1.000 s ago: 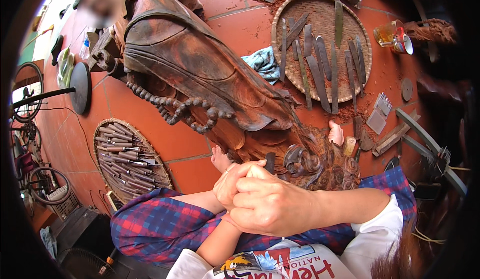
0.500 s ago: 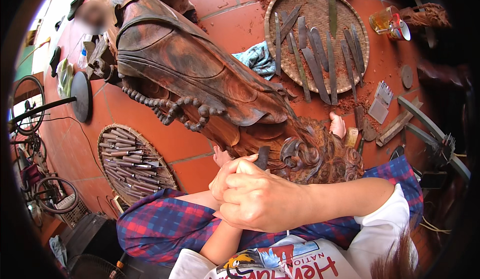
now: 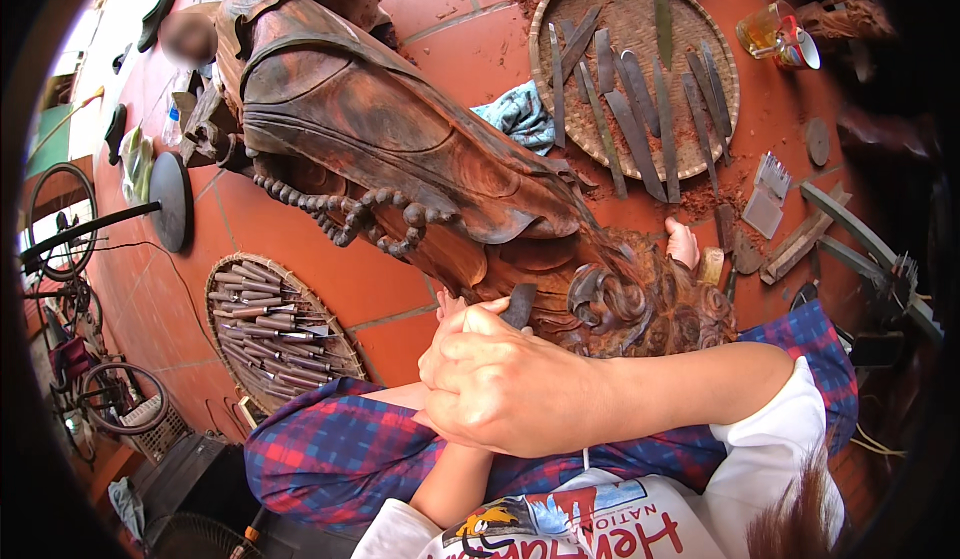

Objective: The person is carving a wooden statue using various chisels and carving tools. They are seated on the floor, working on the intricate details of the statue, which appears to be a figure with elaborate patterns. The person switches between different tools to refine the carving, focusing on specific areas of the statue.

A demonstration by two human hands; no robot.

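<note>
Right-hand grip closed, apparently around a flat dark strip, near the swirl-carved reddish-brown wooden statue

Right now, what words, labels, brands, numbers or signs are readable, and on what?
White T-shirt: large red lettering and a smaller line, partly readable; printed words not copied here.
Red-and-white container: markings too small to read.
Dark flat blade by the right hand: no lettering seen.
Carved wooden statue: no lettering seen.
</note>
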